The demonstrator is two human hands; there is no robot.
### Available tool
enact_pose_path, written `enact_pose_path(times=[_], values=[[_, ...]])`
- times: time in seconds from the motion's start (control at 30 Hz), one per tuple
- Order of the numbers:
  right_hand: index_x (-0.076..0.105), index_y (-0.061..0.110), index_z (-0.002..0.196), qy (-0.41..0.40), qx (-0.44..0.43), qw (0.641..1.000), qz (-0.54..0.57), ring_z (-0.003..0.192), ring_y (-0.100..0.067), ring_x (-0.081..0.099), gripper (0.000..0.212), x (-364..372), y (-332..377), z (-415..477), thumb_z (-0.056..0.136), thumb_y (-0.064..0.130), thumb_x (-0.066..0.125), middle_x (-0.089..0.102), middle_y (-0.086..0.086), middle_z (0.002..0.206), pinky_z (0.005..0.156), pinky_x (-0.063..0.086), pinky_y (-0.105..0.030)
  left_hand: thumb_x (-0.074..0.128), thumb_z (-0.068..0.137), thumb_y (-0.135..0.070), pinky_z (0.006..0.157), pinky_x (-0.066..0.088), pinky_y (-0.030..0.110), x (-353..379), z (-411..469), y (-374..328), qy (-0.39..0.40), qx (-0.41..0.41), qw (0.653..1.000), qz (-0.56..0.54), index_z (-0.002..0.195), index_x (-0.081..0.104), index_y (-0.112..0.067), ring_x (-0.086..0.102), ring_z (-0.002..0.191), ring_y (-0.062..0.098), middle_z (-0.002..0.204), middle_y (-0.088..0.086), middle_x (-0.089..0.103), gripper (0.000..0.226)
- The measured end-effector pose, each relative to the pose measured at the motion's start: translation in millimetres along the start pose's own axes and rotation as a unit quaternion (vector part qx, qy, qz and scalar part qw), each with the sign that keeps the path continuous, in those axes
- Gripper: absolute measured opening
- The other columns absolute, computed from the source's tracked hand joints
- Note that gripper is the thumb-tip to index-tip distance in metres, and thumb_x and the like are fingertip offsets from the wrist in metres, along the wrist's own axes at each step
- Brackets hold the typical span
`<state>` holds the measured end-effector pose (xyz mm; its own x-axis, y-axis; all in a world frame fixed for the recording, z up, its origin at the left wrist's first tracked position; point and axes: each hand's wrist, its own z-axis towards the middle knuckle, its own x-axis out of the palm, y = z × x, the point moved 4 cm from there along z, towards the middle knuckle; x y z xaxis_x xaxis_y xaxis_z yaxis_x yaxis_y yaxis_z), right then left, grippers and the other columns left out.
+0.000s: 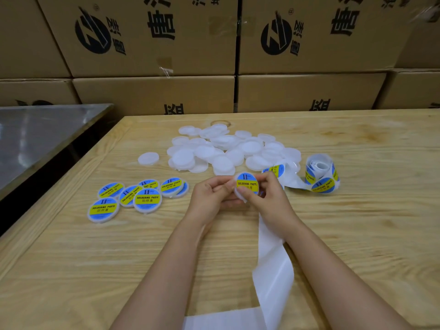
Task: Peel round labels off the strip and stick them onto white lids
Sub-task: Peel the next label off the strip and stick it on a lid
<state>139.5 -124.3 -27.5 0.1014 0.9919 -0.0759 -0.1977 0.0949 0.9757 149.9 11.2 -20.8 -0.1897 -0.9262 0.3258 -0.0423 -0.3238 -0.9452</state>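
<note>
Both hands hold one white lid (246, 184) above the table, tilted toward me, with a blue and yellow round label on its face. My left hand (210, 198) grips its left edge, fingers curled under it. My right hand (266, 196) pinches its right and lower edge, thumb pressing on the label. A heap of bare white lids (221, 148) lies behind the hands. Several labelled lids (140, 194) lie to the left. The coiled label strip (321, 175) sits to the right.
Empty white backing paper (273, 263) trails from the coil under my right forearm toward the table's near edge. One bare lid (148, 158) lies apart at the left. Stacked cardboard boxes (152, 44) stand behind the wooden table (369, 234). A steel surface (42, 134) adjoins at left.
</note>
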Motion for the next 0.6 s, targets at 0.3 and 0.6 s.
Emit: enact_pose_path(times=[0.3, 0.6], values=[[0.063, 0.013, 0.084, -0.003, -0.013, 0.995, 0.099, 0.063, -0.003, 0.059, 0.007, -13.3, 6.5, 2.3, 0.087, 0.006, 0.061, 0.069, 0.007, 0.071, 0.063, 0.046, -0.015, 0.054, 0.091, -0.005, 0.049, 0.049, 0.018, -3.0, 3.0, -1.6, -0.035, 0.003, 0.999, 0.023, 0.089, 0.064, -0.009, 0.066, 0.055, 0.014, 0.067, 0.002, 0.072, 0.01], [0.069, 0.019, 0.096, -0.008, 0.046, 0.991, 0.128, 0.062, -0.006, 0.046, 0.016, -12.1, 2.3, 3.9, 0.092, 0.024, 0.055, 0.071, 0.004, 0.084, 0.061, 0.04, -0.013, 0.053, 0.093, -0.007, 0.058, 0.049, 0.021, -12.7, 5.2, -5.7, -0.171, 0.102, 0.968, 0.151, 0.091, 0.064, -0.013, 0.06, 0.066, 0.012, 0.074, -0.002, 0.067, 0.012]])
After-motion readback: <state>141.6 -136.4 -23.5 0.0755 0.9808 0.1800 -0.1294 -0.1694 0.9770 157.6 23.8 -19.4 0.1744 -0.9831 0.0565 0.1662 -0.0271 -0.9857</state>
